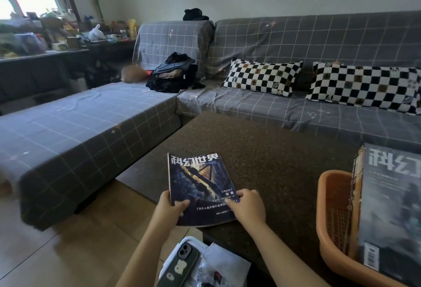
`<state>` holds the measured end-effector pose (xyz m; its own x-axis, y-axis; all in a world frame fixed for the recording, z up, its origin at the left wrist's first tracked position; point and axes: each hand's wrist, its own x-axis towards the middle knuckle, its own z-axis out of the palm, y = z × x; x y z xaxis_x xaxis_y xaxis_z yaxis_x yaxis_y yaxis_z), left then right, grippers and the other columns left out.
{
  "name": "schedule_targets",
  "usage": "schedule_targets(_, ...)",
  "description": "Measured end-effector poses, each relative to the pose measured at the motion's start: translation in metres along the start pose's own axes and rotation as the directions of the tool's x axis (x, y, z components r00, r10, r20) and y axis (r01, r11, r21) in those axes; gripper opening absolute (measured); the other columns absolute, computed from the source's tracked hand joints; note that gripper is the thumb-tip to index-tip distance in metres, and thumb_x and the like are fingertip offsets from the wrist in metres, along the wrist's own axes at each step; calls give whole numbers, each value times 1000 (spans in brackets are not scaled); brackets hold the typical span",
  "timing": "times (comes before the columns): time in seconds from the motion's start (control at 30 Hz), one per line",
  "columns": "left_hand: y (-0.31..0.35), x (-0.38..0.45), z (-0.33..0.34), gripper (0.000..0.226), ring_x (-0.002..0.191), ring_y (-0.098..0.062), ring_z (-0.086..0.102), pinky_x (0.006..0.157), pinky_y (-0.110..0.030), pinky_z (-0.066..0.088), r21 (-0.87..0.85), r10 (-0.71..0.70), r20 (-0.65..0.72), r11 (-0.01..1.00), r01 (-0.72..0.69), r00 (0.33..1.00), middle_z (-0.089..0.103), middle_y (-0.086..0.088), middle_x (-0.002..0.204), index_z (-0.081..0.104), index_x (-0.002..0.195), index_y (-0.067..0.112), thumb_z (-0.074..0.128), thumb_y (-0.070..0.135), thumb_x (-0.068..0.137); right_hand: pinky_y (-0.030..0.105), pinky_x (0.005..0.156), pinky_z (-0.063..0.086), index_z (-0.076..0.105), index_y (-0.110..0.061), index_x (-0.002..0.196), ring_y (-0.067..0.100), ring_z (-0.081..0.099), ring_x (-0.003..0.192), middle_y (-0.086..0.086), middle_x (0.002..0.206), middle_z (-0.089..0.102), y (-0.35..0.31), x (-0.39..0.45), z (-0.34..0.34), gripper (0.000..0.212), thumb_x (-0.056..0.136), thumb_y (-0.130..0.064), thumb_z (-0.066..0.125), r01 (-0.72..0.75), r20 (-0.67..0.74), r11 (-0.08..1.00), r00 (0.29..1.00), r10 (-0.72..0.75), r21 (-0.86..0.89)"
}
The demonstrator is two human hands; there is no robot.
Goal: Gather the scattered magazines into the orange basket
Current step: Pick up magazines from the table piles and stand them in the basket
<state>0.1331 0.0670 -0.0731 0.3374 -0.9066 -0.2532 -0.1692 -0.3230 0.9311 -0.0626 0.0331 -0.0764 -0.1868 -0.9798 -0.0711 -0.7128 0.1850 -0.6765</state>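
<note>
A dark blue magazine [196, 179] with white title lettering lies at the near left corner of the dark speckled table [262, 157]. My left hand [169, 207] grips its lower left edge, thumb on the cover. My right hand [247, 204] holds its lower right edge. At the right, the orange basket [335, 218] stands on the table, with several magazines [389, 214] upright in it, the front one grey with white lettering.
A grey checked sofa [91, 127] wraps around the table's left and far sides, with two checkered pillows [262, 76] and a black bag [173, 72]. A phone [180, 266] and papers lie on a white stool below my arms. Tan floor shows at lower left.
</note>
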Motion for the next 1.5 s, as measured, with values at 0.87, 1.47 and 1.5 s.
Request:
schedule_targets(0.87,94,-144,89,42,93,-22,71,72,-39,60,-389,484,368,855,-342,794,73,5,104,54,112,35,69,31,74,29,68,51,57,-26,104,12,67,84,-5,96,70,76,-105,-208,22,85,-24,68,108,-123,731,992,-33,674)
schedule_targets(1.47,105,-176,266,27,81,11,65,66,-15,56,-47,461,577,843,-536,675,64,28,92,53,112,41,64,31,90,30,80,45,44,-22,132,11,55,92,-5,123,56,196,-120,-292,51,86,-25,66,-83,-402,949,892,207,304)
schedule_targets(1.5,103,-175,270,28,79,11,64,62,-9,52,-1,467,564,825,-565,681,65,29,88,54,115,36,65,31,89,32,83,47,42,-21,134,14,57,98,-4,124,57,199,-119,-291,54,86,-25,66,-97,-405,954,890,211,283)
